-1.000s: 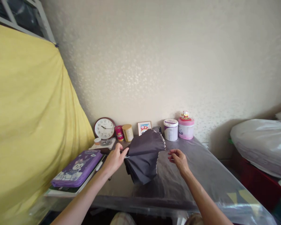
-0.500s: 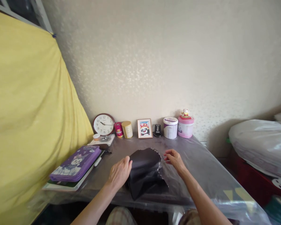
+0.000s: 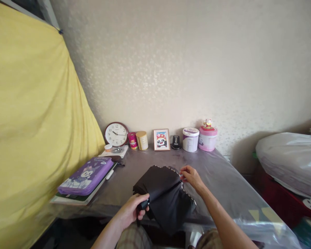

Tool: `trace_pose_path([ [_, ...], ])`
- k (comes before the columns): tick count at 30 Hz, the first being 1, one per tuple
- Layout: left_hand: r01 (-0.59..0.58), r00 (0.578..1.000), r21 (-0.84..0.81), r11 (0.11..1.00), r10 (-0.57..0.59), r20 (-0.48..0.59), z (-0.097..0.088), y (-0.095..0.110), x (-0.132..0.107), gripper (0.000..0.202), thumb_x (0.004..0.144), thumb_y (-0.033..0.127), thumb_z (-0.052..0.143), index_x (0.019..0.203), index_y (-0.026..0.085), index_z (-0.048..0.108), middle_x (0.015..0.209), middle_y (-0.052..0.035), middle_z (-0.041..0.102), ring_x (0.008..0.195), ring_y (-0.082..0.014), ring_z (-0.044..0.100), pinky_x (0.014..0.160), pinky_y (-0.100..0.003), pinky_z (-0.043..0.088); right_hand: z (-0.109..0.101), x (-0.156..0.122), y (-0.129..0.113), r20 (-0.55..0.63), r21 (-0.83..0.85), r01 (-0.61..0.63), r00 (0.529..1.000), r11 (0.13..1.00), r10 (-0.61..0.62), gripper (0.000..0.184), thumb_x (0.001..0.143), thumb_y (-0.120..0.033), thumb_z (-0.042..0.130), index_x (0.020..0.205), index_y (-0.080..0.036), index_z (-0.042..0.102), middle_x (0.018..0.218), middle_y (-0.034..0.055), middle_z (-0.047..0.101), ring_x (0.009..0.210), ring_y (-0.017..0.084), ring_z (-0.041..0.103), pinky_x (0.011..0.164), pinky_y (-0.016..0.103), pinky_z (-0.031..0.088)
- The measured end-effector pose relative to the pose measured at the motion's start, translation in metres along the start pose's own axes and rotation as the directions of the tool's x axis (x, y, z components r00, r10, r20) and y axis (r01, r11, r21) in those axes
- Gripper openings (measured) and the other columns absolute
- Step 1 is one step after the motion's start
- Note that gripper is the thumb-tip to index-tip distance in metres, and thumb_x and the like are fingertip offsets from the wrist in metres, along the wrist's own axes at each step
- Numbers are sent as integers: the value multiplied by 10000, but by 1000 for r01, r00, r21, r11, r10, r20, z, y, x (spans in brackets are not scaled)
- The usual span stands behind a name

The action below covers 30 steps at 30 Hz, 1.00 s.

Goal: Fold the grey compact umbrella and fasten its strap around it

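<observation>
Left hand (image 3: 135,209) is gripping the handle (image 3: 143,204) of a dark umbrella (image 3: 163,193) overhanging the near edge of the table (image 3: 228,188), right hand (image 3: 192,177) is curling at its hem (image 3: 182,188), pinch unclear, loose folds perhaps risking slipping if that hold is weak; white tub (image 3: 190,142), pink tub (image 3: 207,142) are standing lidded, contents hidden.

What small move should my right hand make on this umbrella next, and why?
Probably gently straighten the umbrella canopy by its two-tone trim with the right hand: the dark fabric lies in loose folds, that hand is right at the trimmed edge, and the left hand grips the handle, which should steady the pull.
</observation>
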<state>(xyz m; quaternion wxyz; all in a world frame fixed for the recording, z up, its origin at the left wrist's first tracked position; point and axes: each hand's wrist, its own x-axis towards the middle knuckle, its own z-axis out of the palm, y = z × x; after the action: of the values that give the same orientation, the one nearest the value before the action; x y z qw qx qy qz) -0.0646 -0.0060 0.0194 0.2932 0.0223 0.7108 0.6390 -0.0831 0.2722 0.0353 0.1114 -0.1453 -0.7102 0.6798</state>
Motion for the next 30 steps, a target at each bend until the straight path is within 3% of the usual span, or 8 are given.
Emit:
trace_pose_path([
  [6,-82,995,-112,990,88,50,16,-2,-4,340,705,472,592,717,218,366,531,69,496,348,-22,290,384,-175,153,1,-1,-1,-15,29,9,1000,1000,-8,109,613,-89,548,683,-172,554,598,-19,629,459,111,592,418,206,466],
  [10,-241,971,-63,969,240,-13,23,12,-15,299,718,436,606,711,194,430,504,78,491,343,-19,282,376,-177,148,-2,-1,-7,-79,96,37,996,995,-30,106,642,-132,564,736,-182,552,656,-14,644,508,105,601,470,211,486],
  [13,-352,932,7,936,352,-83,25,30,-28,268,727,418,617,757,189,483,543,76,510,394,-39,360,398,-168,236,-4,-1,-12,-127,150,33,992,988,-14,114,660,-172,592,763,-189,545,691,1,654,558,115,617,506,220,498],
  [16,-553,764,326,767,623,-169,28,44,-37,218,805,367,548,934,193,531,797,2,611,721,-129,563,626,-204,412,-2,-3,-16,-127,212,17,992,977,10,137,676,-238,632,775,-191,550,726,31,667,626,145,641,574,263,525],
  [20,-540,608,614,576,771,-188,31,41,-33,182,826,348,511,928,199,529,772,-20,609,697,-166,564,662,-258,430,5,-10,-22,70,410,-58,997,910,32,270,710,-409,648,852,-183,604,842,71,693,756,186,655,679,309,522],
  [22,-520,554,677,521,809,-197,32,35,-29,147,822,348,514,862,208,536,738,-26,603,678,-175,561,658,-271,426,8,-16,-28,157,442,-103,987,891,37,354,726,-498,610,881,-182,635,852,70,703,785,204,654,697,317,509],
  [24,-521,558,668,531,805,-203,32,29,-28,138,816,346,530,847,213,549,739,-34,614,680,-179,566,661,-270,428,10,-22,-36,185,439,-130,981,889,52,416,742,-566,550,874,-187,660,833,68,712,818,226,655,721,328,499],
  [30,-556,680,360,749,659,-322,28,32,-34,323,790,429,557,1001,186,565,878,-43,659,827,-207,596,737,-241,448,6,-29,-47,269,432,-184,961,883,68,449,769,-596,480,789,-190,668,845,66,715,803,219,658,720,303,487],
])
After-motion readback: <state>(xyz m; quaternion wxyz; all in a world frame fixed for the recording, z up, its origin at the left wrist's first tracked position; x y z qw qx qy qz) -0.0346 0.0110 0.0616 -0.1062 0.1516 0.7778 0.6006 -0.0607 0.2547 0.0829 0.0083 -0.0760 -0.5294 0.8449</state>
